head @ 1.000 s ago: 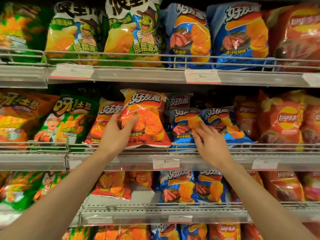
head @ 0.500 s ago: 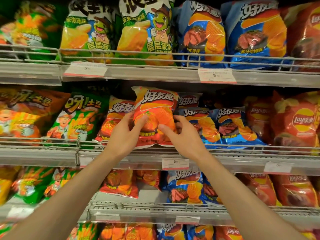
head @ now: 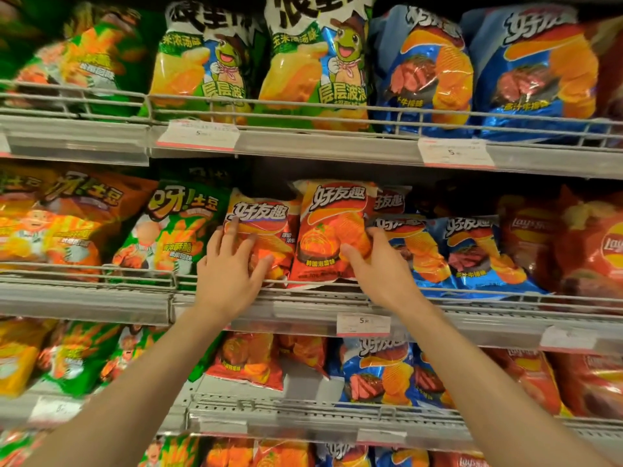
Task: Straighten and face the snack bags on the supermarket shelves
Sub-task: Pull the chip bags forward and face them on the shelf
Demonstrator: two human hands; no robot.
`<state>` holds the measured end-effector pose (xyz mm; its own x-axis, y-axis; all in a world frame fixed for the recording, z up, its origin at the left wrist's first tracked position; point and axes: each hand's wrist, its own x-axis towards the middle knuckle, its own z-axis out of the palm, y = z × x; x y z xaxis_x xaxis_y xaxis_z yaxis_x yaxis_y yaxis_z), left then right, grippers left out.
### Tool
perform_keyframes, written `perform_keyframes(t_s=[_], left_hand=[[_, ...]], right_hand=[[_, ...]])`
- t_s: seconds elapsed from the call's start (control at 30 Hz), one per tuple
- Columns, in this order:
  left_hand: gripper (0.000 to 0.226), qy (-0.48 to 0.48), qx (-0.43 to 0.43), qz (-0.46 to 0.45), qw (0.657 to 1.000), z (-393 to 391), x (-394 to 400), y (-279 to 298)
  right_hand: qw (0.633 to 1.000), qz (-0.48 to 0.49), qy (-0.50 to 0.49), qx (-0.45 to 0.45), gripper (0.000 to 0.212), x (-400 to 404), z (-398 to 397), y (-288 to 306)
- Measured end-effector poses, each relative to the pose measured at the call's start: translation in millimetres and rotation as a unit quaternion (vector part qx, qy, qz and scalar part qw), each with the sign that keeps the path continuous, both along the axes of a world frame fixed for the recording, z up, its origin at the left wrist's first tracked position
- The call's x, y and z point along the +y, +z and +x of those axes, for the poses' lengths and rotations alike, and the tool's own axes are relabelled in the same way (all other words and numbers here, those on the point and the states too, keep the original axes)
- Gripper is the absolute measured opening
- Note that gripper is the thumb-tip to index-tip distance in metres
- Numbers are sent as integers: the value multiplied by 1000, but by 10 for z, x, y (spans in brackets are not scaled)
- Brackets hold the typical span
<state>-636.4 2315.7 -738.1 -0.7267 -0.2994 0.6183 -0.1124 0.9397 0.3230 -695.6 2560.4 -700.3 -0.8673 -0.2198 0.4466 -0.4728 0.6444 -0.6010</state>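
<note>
Two orange-red snack bags stand side by side on the middle shelf (head: 303,308). My right hand (head: 374,264) grips the right orange bag (head: 332,227) at its lower right edge; the bag stands upright, front facing me. My left hand (head: 232,264) lies flat with spread fingers on the lower front of the left orange bag (head: 261,220), which leans slightly left. To the right sit two blue snack bags (head: 478,251), tilted back behind the wire rail.
Green bags (head: 168,230) fill the middle shelf to the left and red Lay's bags (head: 593,244) to the right. The upper shelf holds green-yellow bags (head: 317,62) and blue bags (head: 532,69). A wire front rail (head: 472,294) and price tags (head: 363,323) line each shelf.
My left hand has let go of the right orange bag and moved onto the left orange bag. My right hand now holds the right orange bag alone. The camera came closer.
</note>
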Motion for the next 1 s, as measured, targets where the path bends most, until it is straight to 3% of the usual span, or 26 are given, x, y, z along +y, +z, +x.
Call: perform_keyframes(t_s=[0.17, 0.27, 0.33, 0.47, 0.67, 0.83, 1.0], left_hand=[[76, -16, 7, -2, 1000, 7, -65, -19], [82, -22, 20, -33, 999, 1, -100, -61], [79, -6, 23, -64, 998, 8, -102, -95], [74, -14, 35, -112, 993, 41, -85, -89], [79, -32, 7, -60, 998, 55, -36, -89], [74, -11, 34, -109, 993, 105, -86, -92], [56, -53, 57, -69, 995, 165, -66, 19]], right_hand=[[994, 110, -4, 13, 71, -61, 0, -71], [988, 71, -34, 131, 84, -76, 59, -115], [975, 110, -16, 194, 80, -135, 81, -134], [963, 222, -11, 149, 75, -161, -1, -229], [957, 264, -14, 117, 75, -149, -39, -241], [969, 210, -14, 130, 76, -123, 10, -242], [998, -46, 33, 41, 57, -19, 110, -188]])
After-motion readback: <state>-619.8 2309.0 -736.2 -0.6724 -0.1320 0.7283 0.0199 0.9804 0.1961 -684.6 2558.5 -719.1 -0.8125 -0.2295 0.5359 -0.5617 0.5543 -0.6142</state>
